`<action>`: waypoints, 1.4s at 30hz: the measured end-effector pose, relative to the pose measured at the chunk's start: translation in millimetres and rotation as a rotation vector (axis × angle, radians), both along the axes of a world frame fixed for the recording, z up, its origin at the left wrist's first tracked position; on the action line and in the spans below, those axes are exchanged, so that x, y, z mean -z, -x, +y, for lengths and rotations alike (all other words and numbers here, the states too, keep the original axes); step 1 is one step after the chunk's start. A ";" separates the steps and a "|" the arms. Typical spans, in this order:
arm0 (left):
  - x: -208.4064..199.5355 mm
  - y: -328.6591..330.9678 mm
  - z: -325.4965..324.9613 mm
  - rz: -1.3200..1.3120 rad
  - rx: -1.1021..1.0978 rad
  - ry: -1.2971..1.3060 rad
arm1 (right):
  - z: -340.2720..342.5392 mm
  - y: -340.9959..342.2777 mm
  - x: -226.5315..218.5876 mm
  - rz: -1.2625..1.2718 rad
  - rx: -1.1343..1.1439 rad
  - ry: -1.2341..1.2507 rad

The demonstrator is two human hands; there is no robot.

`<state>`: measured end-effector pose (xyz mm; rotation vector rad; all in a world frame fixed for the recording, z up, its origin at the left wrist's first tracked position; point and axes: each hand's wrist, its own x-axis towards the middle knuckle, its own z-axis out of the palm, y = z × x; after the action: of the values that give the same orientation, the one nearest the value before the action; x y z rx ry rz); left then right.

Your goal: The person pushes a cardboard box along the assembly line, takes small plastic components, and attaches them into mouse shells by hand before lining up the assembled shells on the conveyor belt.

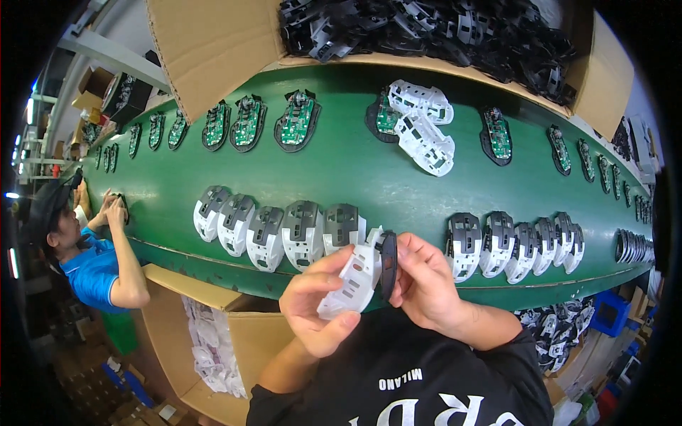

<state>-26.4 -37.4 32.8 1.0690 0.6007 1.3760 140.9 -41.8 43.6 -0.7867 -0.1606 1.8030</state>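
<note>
My left hand (317, 302) grips a white mouse shell (357, 279) with several cut-outs, fingers on one side and thumb on the other. In my right hand (431, 282) is a dark mouse cover piece (388, 266), pinched upright against the white shell's right edge. Whether the two are joined I cannot tell. Just beyond my hands stands a row of white-and-black mouse shells (301, 233) on the green belt. To the right is another such row (464, 246). Two loose white shells (425, 143) lie further off, one overlapping a green circuit board on a black base (384, 117).
Boards on black bases (297, 122) line the far side of the green belt (177, 170). Beyond it, an open carton (213, 50) holds many black parts (440, 32). A carton of white parts (212, 348) stands at lower left. A co-worker in blue (96, 266) works at left.
</note>
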 end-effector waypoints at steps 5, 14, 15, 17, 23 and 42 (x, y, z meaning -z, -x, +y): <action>-3.2 -4.0 6.9 0.059 0.065 -0.086 | 3.1 -8.4 15.2 -0.092 -0.078 -0.102; 2.8 -40.6 -7.5 0.436 -0.311 -0.218 | -10.0 -18.5 21.3 -0.532 -0.129 -0.414; -0.6 -43.7 -4.9 0.410 -0.438 -0.283 | -14.8 -23.3 39.0 -0.615 -0.023 -0.366; 0.3 -35.4 -10.1 0.443 -0.411 -0.072 | -7.5 -20.0 47.3 -0.588 -0.085 -0.374; 11.7 -20.4 -19.4 0.351 -0.251 0.175 | 1.9 -8.4 44.1 -0.928 -0.202 -0.640; 2.0 -21.9 -2.3 0.457 -0.235 -0.110 | 20.8 -22.8 19.7 -1.043 -0.166 -1.041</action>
<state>-4.6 -39.7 30.9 1.4540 1.0188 1.3820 163.7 -21.0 23.9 -0.8340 -1.7080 1.0113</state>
